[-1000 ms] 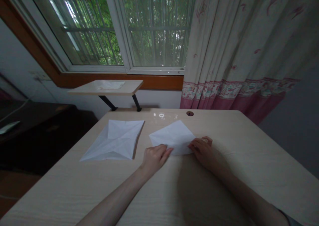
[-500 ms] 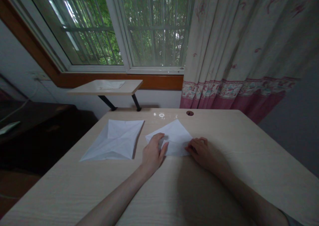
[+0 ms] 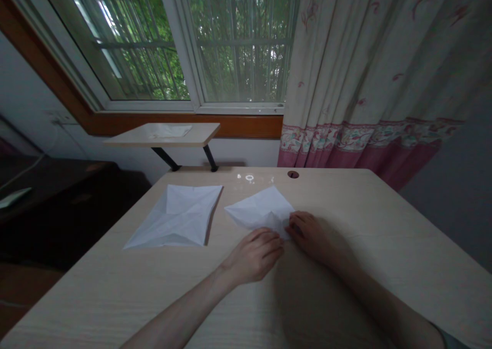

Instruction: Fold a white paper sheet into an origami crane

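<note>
head cam: left grip (image 3: 255,254) at the near edge of the right-hand white sheet (image 3: 259,204), fingers bent and bunched, tips partly hidden. can't tell if paper is pinched or just pressed. right grip (image 3: 309,236) has curled fingers on the sheet's right edge, near its near-right end; pinch vs press can't be told there either.

key relation: sheet lies flat-ish on the worktop (image 3: 230,313), directly beyond the left grip and to the left of the right grip, a bit forward of it. long axis runs mostly crosswise, from a pointed left corner to the right grip, right end slanting toward the person. far corner points at the window (image 3: 238,41). neither hand is clearly nearer: left has the near edge, right has the right edge. the two grips sit close together, small gap between. a small raised fold shows just beyond the left fingers.

further out: second white sheet (image 3: 184,213) on the worktop, left of the first, well apart from both grips, creased, one long corner toward near-left. beyond it, raised shelf (image 3: 203,132) with a white piece (image 3: 175,130) on top, too faint to identify.

count: 2 hands, 2 sheets on the worktop, 1 raised shelf, 1 white piece on it, 1 round hole (image 3: 293,175) near the far edge.
</note>
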Available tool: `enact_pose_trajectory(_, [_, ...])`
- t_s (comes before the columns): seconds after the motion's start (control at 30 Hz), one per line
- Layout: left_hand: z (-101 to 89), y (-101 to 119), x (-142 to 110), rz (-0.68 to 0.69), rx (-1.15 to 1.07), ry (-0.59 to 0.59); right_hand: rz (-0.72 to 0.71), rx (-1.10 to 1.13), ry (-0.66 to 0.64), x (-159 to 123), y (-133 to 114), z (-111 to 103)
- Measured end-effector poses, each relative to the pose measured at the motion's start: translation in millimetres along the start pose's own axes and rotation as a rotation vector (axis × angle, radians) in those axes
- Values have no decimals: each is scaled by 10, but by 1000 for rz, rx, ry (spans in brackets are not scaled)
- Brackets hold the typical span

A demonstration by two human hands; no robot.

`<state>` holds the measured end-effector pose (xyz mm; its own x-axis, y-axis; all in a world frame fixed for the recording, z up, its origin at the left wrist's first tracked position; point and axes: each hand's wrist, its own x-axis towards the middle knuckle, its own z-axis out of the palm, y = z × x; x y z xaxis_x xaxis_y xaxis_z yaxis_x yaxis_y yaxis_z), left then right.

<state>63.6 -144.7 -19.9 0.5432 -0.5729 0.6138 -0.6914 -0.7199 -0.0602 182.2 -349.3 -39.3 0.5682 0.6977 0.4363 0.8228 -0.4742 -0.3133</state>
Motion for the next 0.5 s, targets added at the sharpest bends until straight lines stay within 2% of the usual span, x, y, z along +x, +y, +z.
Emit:
enact_pose_trajectory(0.27, [5,-26,9,-132,54,-298,26,68,-25,-66,120,136])
enact_pose_trajectory(0.33, [2,-34,13,-139,82,-316,30,73,-48,-83,152,173])
enact_pose_trajectory(0.5, [13,-53,7,-143,120,-278,-15,30,-76,-77,156,183])
